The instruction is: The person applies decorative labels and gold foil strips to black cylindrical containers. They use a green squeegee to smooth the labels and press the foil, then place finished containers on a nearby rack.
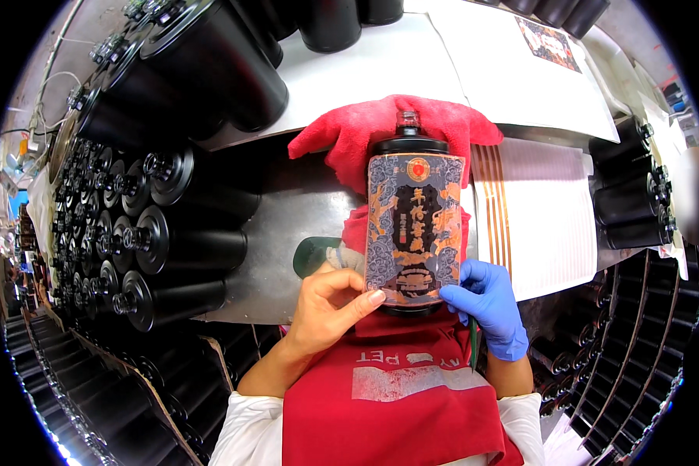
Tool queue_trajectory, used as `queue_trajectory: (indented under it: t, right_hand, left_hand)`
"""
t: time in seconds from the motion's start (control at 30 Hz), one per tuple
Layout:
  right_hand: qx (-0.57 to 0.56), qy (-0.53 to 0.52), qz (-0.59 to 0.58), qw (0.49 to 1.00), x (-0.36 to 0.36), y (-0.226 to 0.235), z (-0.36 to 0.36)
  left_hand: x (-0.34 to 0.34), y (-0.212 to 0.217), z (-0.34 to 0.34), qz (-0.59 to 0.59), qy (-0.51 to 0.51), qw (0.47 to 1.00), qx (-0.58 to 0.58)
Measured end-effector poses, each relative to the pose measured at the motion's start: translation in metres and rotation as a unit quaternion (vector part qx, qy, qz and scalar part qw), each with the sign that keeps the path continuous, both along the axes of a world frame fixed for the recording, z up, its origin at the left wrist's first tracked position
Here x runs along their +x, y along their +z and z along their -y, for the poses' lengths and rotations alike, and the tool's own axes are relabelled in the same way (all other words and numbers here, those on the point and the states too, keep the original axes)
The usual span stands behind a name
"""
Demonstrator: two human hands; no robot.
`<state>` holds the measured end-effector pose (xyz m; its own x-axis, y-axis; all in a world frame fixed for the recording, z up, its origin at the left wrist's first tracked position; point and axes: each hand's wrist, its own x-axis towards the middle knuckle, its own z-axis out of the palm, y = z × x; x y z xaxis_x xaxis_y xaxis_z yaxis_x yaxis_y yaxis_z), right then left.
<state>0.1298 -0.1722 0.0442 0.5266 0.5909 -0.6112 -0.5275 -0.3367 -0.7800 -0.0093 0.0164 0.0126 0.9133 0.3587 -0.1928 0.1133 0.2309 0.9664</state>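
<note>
The black cylindrical bottle with a blue-and-gold label (414, 225) lies on the grey metal bench (303, 210), long axis pointing away, neck resting on the red cloth (365, 128). Both hands flank its near base: the bare left hand (326, 307) curls fingers against the label's lower-left edge, the blue-gloved right hand (489, 303) pinches the lower-right corner.

Bright, even light falls from above, and colours are saturated. The white sheets (412, 54) at the top are nearly blown out, and soft glare streaks the black bottles (194, 248) on the left. The centre is sharp. Fisheye distortion bends straight edges toward the rim, where detail smears and a black vignette closes the corners.
</note>
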Motion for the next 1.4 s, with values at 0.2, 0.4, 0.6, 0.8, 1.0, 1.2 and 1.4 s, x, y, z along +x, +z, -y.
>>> queue_trajectory:
  t: [0.2, 0.4, 0.6, 0.8, 1.0, 1.2, 1.4]
  right_hand:
    - [-0.018, 0.007, 0.016, 1.0, 0.001, -0.003, 0.0]
    - [-0.048, -0.074, 0.19, 0.978, 0.005, -0.002, 0.014]
    - [-0.129, 0.202, 0.499, 0.833, -0.026, 0.018, -0.011]
    - [-0.122, 0.14, 0.291, 0.938, -0.009, 0.011, 0.002]
    - [-0.115, 0.188, 0.57, 0.792, 0.014, 0.022, -0.031]
    - [-0.041, 0.025, 0.401, 0.915, 0.045, -0.003, -0.032]
    - [0.056, -0.036, 0.193, 0.979, 0.046, -0.004, -0.049]
  left_hand:
    - [0.0, 0.005, -0.004, -0.023, -0.034, 0.998, -0.043]
    - [0.0, 0.008, -0.014, 0.028, 0.051, 0.998, 0.012]
    - [0.022, 0.019, 0.006, 0.073, -0.116, 0.877, 0.461]
    - [0.004, 0.01, 0.003, -0.005, -0.079, 0.947, 0.312]
    - [0.053, 0.029, -0.009, 0.128, -0.036, 0.922, 0.365]
    - [0.055, 0.003, -0.011, 0.099, 0.025, 0.993, 0.057]
    - [0.089, 0.005, -0.023, 0.072, 0.033, 0.986, -0.148]
